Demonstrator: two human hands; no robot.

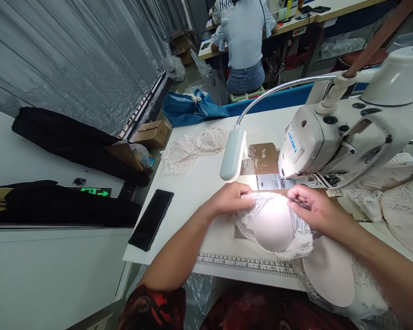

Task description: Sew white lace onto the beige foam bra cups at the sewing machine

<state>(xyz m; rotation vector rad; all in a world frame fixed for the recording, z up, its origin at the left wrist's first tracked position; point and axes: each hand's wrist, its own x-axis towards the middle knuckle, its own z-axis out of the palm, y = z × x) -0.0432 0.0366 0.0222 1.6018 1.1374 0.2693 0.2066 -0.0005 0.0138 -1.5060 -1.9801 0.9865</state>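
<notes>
Catching bright light, a white lace-edged cup (273, 227) lies with its rounded face up on the near part of the table, just nearer than the sewing machine's needle area. The left hand (236, 198) is closed on the lace at the cup's far left edge, thumb on top, the other fingers partly hidden. The right hand (311, 206) is curled around a slim metal tool (300, 202) at the cup's far right edge; whether it also pinches fabric I cannot tell. Nearer and to the right, below the right forearm, is a second pale cup (328, 272), and a printed ruler (248, 266) runs along the near edge of the white table (189, 201).

Beyond the right hand stands a white sewing machine (306, 142) marked JUKI, with more white lace (404, 211) at its near right. A lamp (233, 156) on a flexible metal neck hangs just left of the machine's head. Farther left lie two pieces of cream lace (196, 146), and a black phone (151, 220) rests near the table's left edge. Past the far edge are a blue cloth bundle (192, 107), a cardboard box (153, 134) on the left, and a seated person (244, 41) in a light blue top, back turned.
</notes>
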